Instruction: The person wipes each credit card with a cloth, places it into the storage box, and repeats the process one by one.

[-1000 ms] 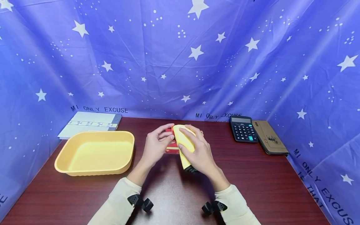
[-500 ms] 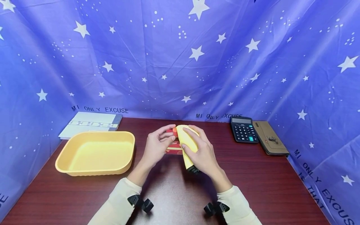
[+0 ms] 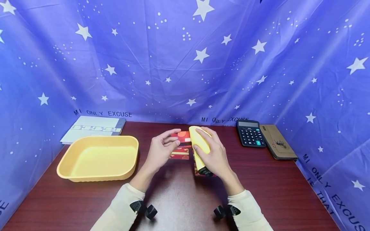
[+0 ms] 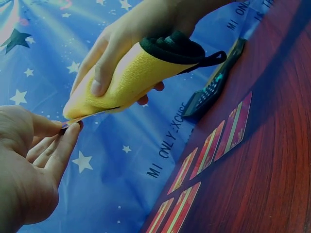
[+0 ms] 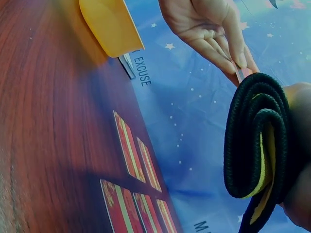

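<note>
Blue cloth hangings printed with white stars and dots rise behind and on both sides of a dark red-brown wooden table. On the left side stands a yellow basin, its far rim covering part of a flat white box or book from the head view. Over on the right, a black calculator lies just beside a brown case bearing a dark animal picture. Between these groups, the two hands work close together above the table. The left hand pinches the edge of a red card between thumb and fingers. The right hand grips a folded yellow cloth with black edging, its end against the raised card; cloth and fingers block the card's right part from the head view. Beneath, other red cards with pale stripes lie flat in two rows, partly hidden by the hands and cloth from above. Pale sleeves and black wrist devices fill the near side.
</note>
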Tool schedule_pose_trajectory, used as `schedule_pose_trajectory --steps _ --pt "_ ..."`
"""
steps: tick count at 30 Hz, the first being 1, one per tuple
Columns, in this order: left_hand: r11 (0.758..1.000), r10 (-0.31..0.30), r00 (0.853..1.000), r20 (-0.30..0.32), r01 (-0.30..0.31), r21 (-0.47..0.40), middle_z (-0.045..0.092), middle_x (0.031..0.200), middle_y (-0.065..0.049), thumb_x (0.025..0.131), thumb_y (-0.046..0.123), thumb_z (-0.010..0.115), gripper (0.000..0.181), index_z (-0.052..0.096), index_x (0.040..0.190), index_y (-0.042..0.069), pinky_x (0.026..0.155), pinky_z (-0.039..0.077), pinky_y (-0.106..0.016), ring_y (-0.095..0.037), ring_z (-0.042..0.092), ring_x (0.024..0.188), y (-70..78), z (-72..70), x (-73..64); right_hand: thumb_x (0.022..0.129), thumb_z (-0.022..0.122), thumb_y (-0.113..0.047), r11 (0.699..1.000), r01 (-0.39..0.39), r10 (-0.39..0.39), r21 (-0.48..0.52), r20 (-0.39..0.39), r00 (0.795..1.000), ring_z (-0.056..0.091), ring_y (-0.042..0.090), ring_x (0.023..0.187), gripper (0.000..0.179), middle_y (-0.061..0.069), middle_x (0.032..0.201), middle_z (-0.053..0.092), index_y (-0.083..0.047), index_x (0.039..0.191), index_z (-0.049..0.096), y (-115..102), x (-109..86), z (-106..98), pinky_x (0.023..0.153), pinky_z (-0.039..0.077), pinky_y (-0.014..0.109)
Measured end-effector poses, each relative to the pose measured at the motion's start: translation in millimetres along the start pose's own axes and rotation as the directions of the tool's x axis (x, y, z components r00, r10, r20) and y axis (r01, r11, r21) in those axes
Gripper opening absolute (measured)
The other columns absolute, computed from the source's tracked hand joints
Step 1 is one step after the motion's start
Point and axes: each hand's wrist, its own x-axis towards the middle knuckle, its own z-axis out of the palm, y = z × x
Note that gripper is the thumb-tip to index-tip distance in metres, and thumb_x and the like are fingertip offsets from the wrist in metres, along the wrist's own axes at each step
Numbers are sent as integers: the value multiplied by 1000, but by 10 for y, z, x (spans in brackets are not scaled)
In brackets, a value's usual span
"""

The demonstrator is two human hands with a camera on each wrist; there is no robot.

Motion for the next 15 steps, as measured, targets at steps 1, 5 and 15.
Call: schedule_pose_trajectory --steps 1,5,15 --pt "1000 -1 1000 1 1 -3 77 106 -25 92 -4 69 41 69 131 8 82 67 -45 -32 79 87 0 4 -2 86 81 -18 1000 -5 5 0 0 1000 60 24 127 61 0 149 55 -28 143 62 11 -2 -17 91 56 45" --pt "1000 1 1000 3 -1 -8 77 106 -25 92 -5 69 41 70 130 9 81 68 -41 -31 79 89 -4 31 -4 87 81 -18 1000 -27 27 -5 -7 1000 59 25 128 60 2 150 55 -27 143 62 56 -2 -88 94 55 46" --pt "1000 -23 1000 14 23 0 75 107 -28 92 -4 70 43 68 133 7 82 68 -39 -26 79 88 22 -83 -39 87 80 -18 998 -59 59 -24 -11 998 59 27 125 59 4 149 55 -25 143 63 150 -7 -213 91 54 45"
